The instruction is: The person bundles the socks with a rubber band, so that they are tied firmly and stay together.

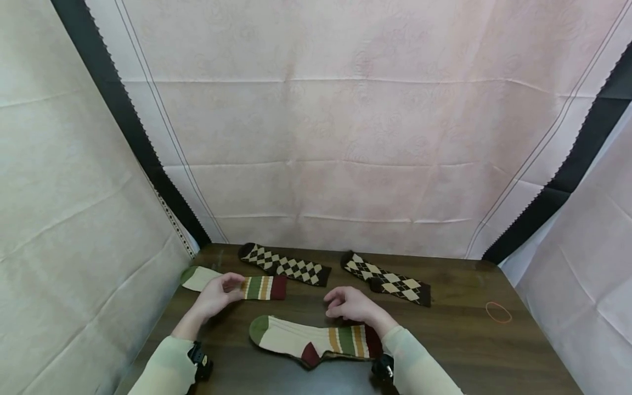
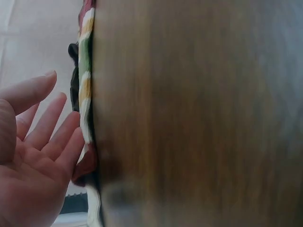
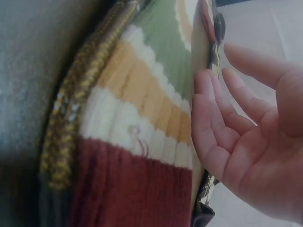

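My left hand point(image 1: 220, 295) lies over the middle of a striped sock point(image 1: 261, 287) at the left. This sock has a cream foot, a green toe and a dark red cuff. In the left wrist view, the fingers point(image 2: 71, 149) are fairly straight at the sock's edge, with the thumb apart; whether they touch it I cannot tell. My right hand point(image 1: 356, 305) hovers with loosely bent fingers and holds nothing. It is just above a second striped sock point(image 1: 288, 336), lying flat in front with its toe leftward. A brown and yellow knit edge point(image 3: 71, 118) shows along that sock's side.
Behind the hands lie two dark argyle socks, one left point(image 1: 291, 266) and one right point(image 1: 387, 278). An orange-red rubber band point(image 1: 498, 312) lies at the right of the brown wooden table point(image 1: 459, 340). Pale fabric walls point(image 1: 345, 164) stand behind and at both sides.
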### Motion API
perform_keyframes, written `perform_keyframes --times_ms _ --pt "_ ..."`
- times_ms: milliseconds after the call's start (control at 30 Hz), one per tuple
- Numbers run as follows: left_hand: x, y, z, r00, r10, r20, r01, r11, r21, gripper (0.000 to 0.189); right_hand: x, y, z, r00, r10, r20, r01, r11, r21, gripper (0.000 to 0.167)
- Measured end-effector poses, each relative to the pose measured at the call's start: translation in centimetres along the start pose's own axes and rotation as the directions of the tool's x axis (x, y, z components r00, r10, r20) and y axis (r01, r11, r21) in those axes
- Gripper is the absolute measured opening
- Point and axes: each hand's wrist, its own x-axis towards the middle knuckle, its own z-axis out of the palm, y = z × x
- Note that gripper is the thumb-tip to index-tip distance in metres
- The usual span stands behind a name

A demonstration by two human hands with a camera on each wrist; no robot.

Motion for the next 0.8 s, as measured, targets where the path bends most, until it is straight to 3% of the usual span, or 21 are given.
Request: perform_keyframes --times_ms 400,600,800 --pt "-0.2 0.3 1.3 0.998 0.023 0.059 -0.023 1.000 0.005 0.039 0.2 0.1 0.0 1.000 0.005 0.008 -0.005 1.000 -0.010 0.036" --pt "-0.2 0.7 1.9 0.996 0.033 0.087 -0.025 0.995 -0.093 0.040 1.4 -0.6 1.2 0.999 0.038 0.012 -0.038 0.999 0.031 0.036" --pt "-0.2 0.8 2.7 0.993 0.011 0.117 0.009 0.985 -0.170 0.041 3.6 -1.7 2.8 0.992 0.117 -0.045 -0.109 0.983 0.149 0.044"
